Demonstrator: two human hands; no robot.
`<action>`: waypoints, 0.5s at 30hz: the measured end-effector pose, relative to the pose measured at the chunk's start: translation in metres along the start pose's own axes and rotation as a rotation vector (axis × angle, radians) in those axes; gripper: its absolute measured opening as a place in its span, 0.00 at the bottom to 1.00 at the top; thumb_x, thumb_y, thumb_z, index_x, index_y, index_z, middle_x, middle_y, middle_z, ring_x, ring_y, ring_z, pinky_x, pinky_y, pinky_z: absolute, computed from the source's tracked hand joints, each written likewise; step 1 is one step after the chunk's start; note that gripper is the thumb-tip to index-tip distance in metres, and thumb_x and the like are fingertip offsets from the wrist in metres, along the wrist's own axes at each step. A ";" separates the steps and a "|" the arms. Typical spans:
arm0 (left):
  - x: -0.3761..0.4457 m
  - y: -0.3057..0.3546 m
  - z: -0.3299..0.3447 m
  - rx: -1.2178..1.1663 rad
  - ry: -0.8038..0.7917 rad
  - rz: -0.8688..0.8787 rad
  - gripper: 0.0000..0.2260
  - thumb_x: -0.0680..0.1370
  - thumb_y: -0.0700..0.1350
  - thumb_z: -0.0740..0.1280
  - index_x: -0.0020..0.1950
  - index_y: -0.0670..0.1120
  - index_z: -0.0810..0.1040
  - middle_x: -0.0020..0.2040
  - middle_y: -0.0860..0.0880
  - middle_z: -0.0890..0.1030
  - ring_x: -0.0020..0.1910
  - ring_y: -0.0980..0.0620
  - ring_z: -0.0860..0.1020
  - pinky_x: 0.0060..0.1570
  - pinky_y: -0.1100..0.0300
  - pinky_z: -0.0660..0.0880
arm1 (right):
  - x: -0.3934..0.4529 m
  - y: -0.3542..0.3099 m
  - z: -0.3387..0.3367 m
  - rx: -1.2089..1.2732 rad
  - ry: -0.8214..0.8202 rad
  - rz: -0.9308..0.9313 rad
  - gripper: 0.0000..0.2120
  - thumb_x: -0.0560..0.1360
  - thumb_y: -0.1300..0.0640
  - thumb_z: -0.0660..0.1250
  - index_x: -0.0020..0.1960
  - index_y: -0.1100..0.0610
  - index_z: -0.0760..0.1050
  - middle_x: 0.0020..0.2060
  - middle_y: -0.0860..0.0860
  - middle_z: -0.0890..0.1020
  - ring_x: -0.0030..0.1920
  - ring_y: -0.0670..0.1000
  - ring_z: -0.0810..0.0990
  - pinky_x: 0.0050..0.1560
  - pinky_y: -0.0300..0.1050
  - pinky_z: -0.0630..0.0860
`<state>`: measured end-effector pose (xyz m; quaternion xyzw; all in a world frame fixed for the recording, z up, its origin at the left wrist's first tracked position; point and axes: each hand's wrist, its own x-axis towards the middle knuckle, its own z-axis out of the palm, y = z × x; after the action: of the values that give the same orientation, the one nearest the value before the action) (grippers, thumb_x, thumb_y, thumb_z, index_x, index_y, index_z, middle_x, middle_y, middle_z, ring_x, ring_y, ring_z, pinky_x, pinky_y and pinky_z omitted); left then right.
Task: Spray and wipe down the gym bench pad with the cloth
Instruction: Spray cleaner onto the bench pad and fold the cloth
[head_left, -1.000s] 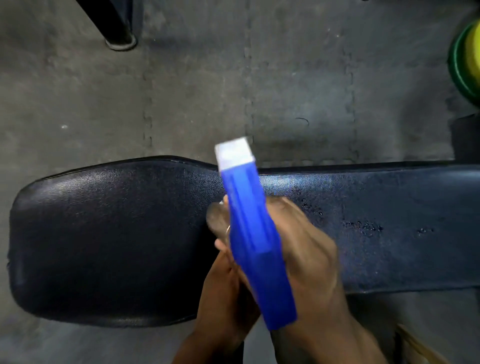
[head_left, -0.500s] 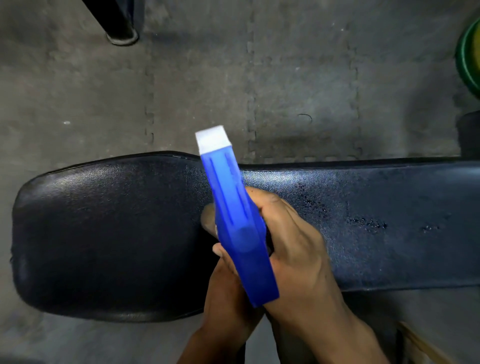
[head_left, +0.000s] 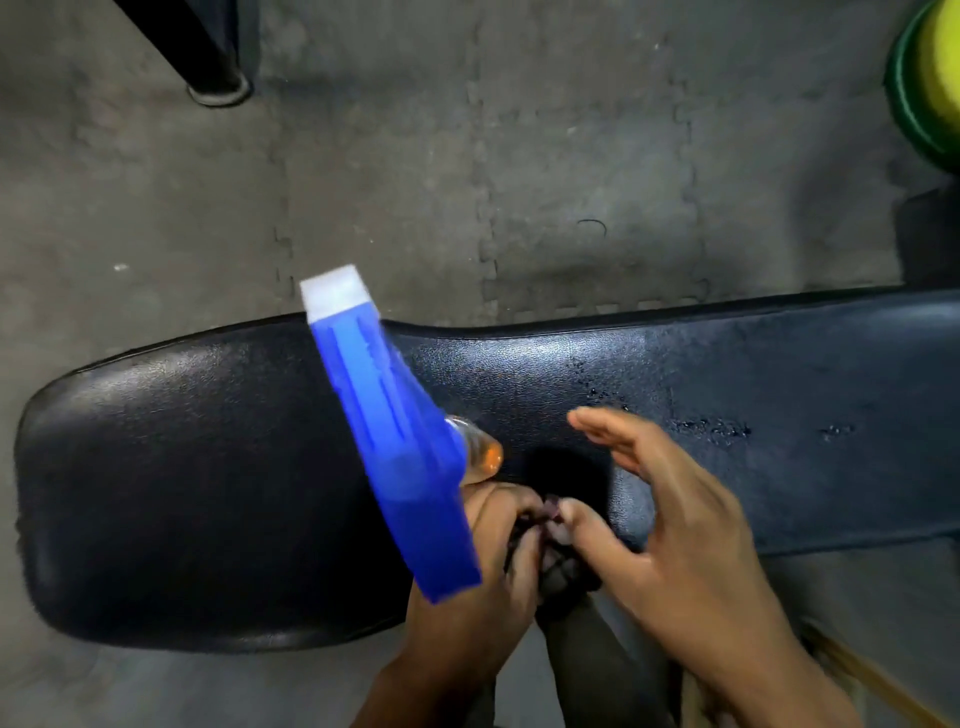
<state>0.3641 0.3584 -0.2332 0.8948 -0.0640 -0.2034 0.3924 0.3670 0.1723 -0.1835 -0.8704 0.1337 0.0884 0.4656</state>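
The black gym bench pad (head_left: 208, 467) runs across the view from left to right. Spray droplets (head_left: 711, 428) lie on its right part. A spray bottle (head_left: 395, 431) with a blue trigger head, a white nozzle and orange liquid is tilted over the pad's middle, nozzle pointing away from me. My left hand (head_left: 483, 577) grips the bottle from below. My right hand (head_left: 675, 540) is off the bottle, fingers spread above the pad. Its thumb touches a small dark bundle (head_left: 563, 577) between the two hands; whether that is the cloth I cannot tell.
Grey interlocking floor mats (head_left: 519, 156) lie beyond the bench. A black metal leg (head_left: 208, 57) stands at the top left. A green and yellow weight plate (head_left: 930, 78) sits at the top right edge. A brown object (head_left: 857, 680) shows at the bottom right.
My right hand has let go of the spray bottle and moved right with its fingers spread. The bottle now rests in my left hand alone, tilted further left.
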 end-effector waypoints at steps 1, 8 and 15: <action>0.002 0.002 -0.002 0.015 0.012 0.091 0.06 0.79 0.41 0.74 0.55 0.48 0.83 0.54 0.56 0.82 0.56 0.59 0.79 0.61 0.70 0.72 | -0.007 0.008 -0.008 -0.019 -0.006 0.032 0.31 0.72 0.55 0.75 0.74 0.46 0.77 0.69 0.38 0.82 0.71 0.40 0.80 0.73 0.45 0.77; 0.009 0.040 0.015 -0.007 -0.019 0.274 0.06 0.79 0.43 0.65 0.52 0.52 0.79 0.54 0.62 0.77 0.53 0.61 0.77 0.59 0.79 0.65 | -0.046 0.054 -0.038 0.001 -0.249 0.219 0.41 0.67 0.58 0.74 0.76 0.33 0.71 0.71 0.32 0.78 0.63 0.44 0.85 0.65 0.25 0.73; 0.030 0.097 0.055 -0.038 -0.072 0.445 0.05 0.81 0.45 0.70 0.55 0.50 0.83 0.57 0.62 0.81 0.59 0.60 0.79 0.63 0.69 0.72 | -0.062 0.088 -0.051 0.108 0.117 0.344 0.24 0.72 0.52 0.78 0.66 0.37 0.79 0.56 0.31 0.86 0.57 0.33 0.85 0.55 0.26 0.76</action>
<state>0.3730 0.2467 -0.2057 0.8432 -0.2699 -0.1447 0.4418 0.2823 0.0926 -0.2072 -0.8122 0.3119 0.1088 0.4809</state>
